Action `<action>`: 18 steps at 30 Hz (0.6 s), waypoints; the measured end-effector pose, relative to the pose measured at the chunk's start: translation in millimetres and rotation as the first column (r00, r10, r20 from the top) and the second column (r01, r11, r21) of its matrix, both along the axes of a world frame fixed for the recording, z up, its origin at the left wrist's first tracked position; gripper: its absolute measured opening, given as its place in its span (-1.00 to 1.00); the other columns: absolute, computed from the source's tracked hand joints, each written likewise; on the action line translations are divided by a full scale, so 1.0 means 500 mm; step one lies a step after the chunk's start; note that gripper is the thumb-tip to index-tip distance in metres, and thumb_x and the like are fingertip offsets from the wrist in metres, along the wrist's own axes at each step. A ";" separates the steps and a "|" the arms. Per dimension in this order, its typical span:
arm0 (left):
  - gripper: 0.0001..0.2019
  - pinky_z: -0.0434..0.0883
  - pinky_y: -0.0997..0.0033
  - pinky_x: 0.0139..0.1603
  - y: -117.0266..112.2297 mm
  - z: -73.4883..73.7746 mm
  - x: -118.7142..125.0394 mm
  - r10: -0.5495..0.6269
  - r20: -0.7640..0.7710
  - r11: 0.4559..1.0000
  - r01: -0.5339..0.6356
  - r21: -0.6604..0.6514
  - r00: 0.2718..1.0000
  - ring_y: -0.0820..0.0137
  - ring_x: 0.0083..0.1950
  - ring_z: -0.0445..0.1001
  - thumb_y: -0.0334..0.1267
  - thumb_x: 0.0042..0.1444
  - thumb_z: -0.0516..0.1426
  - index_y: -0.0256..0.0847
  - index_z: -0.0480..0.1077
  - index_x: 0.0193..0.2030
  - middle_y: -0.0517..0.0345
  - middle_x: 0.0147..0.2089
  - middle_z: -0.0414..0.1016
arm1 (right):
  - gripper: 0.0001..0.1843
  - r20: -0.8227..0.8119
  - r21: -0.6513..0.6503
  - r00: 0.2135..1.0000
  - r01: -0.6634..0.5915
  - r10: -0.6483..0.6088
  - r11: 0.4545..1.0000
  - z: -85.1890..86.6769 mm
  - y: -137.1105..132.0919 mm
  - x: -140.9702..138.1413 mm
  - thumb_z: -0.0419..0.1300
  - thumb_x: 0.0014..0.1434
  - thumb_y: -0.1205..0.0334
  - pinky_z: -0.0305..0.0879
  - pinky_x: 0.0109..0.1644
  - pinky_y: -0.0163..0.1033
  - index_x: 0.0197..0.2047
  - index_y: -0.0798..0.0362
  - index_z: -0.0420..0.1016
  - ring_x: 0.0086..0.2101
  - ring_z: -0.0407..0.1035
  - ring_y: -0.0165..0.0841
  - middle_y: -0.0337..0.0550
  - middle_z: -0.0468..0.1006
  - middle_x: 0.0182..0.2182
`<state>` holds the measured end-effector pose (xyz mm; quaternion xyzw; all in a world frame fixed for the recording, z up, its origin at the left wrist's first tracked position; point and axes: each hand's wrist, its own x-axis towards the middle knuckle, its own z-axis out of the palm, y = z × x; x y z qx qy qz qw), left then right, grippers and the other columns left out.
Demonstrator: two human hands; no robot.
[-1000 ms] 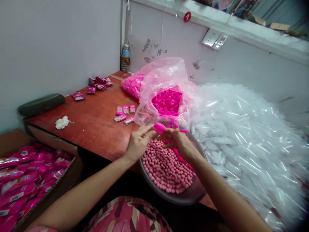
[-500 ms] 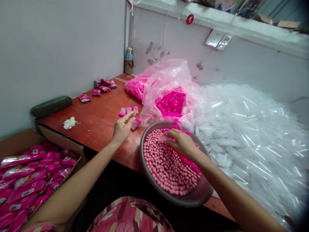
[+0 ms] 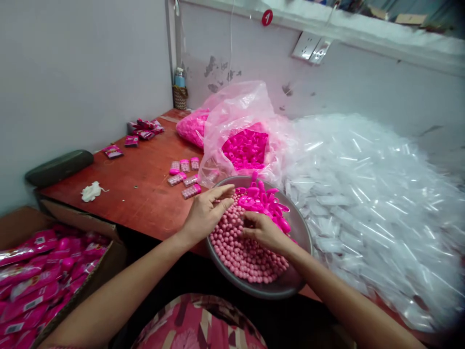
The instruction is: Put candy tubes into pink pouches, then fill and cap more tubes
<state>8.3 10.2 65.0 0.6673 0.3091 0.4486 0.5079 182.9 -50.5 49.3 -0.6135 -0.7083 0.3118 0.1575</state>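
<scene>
A grey bowl (image 3: 303, 252) holds pink bead-like balls (image 3: 243, 261) and, at its far side, bright pink plastic caps (image 3: 259, 196). Over the bowl's left rim reaches my left hand (image 3: 207, 213), fingers stretched out and thumb apart, with nothing visible in it. My right hand (image 3: 267, 233) rests low at the balls beside the caps, its fingers curled; whatever may be between them is hidden. Left of the bowl, several small clear containers filled with balls and topped in pink, such as the nearest filled container (image 3: 191, 191), lie or stand on the red table (image 3: 145, 198).
Behind the bowl sits an open plastic bag (image 3: 214, 145) of pink caps. A large heap of clear plastic pieces (image 3: 366, 208) covers the right. A cardboard box (image 3: 109, 252) of pink packets stands lower left. Small packets (image 3: 145, 130) and a crumpled white scrap (image 3: 92, 191) lie on the table.
My left hand has left the filled container and moved right to the bowl; more filled containers now show on the table. My right hand has shifted off the caps toward the balls. The view has shifted.
</scene>
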 end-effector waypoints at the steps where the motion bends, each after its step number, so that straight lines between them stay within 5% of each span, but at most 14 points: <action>1: -0.62 0.38 0.31 -0.03 -0.003 -0.002 0.000 -0.035 -0.029 0.999 0.034 -0.022 0.999 0.29 -0.05 0.43 -0.28 0.03 0.14 -0.23 0.35 0.03 0.02 -0.01 0.44 | -0.92 -0.200 -0.038 0.978 0.054 -0.061 0.998 0.005 -0.003 0.005 0.14 0.04 0.30 0.24 -0.36 -0.35 -0.34 0.07 0.31 -0.41 0.33 -0.41 -0.27 0.41 -0.44; 4: -0.48 0.39 0.32 -0.07 -0.011 -0.008 0.007 -0.183 -0.101 0.979 0.172 -0.107 0.978 0.27 -0.04 0.42 -0.29 -0.07 0.21 -0.20 0.29 0.09 0.01 0.05 0.39 | -0.78 -0.617 -0.175 0.751 0.161 -0.236 0.971 0.018 -0.018 0.014 0.24 -0.03 0.22 0.29 -0.28 -0.26 -0.32 0.05 0.30 -0.38 0.36 -0.39 -0.29 0.42 -0.42; 8: -0.72 0.34 0.33 -0.05 -0.016 -0.015 0.029 -0.363 -0.135 0.931 0.353 -0.093 0.922 0.28 -0.10 0.44 -0.31 0.02 0.12 -0.21 0.43 -0.09 0.07 -0.14 0.50 | -0.72 -0.740 -0.194 0.612 0.202 -0.279 0.960 0.023 -0.033 0.014 0.29 -0.07 0.21 0.32 -0.29 -0.25 -0.30 0.05 0.28 -0.40 0.38 -0.39 -0.28 0.43 -0.42; 10: -0.76 0.32 0.36 -0.03 -0.016 -0.017 0.038 -0.384 -0.115 0.923 0.378 -0.073 0.916 0.30 -0.10 0.43 -0.34 0.06 0.07 -0.22 0.45 -0.12 0.08 -0.16 0.51 | -0.67 -0.712 -0.096 0.665 0.228 -0.227 0.969 0.026 -0.038 0.021 0.29 -0.05 0.22 0.33 -0.31 -0.27 -0.22 0.02 0.28 -0.38 0.39 -0.39 -0.27 0.44 -0.39; 14: -0.75 0.32 0.39 -0.11 -0.013 -0.018 0.043 -0.415 -0.111 0.909 0.408 -0.086 0.903 0.30 -0.15 0.43 -0.35 0.05 0.07 -0.26 0.44 -0.12 0.07 -0.20 0.51 | -0.66 -0.450 0.184 0.891 0.163 -0.064 0.969 0.046 -0.047 0.050 0.17 0.09 0.25 0.31 -0.32 -0.31 -0.04 -0.03 0.27 -0.39 0.40 -0.42 -0.20 0.48 -0.30; 18: -0.78 0.30 0.40 -0.11 -0.014 -0.021 0.040 -0.437 -0.150 0.899 0.434 -0.050 0.887 0.32 -0.17 0.42 -0.34 0.07 0.06 -0.27 0.45 -0.16 0.10 -0.21 0.50 | -0.86 -0.147 0.298 0.986 -0.026 0.073 0.954 0.070 -0.050 0.067 0.11 0.15 0.31 0.27 -0.32 -0.36 -0.19 0.03 0.41 -0.40 0.40 -0.44 -0.21 0.52 -0.38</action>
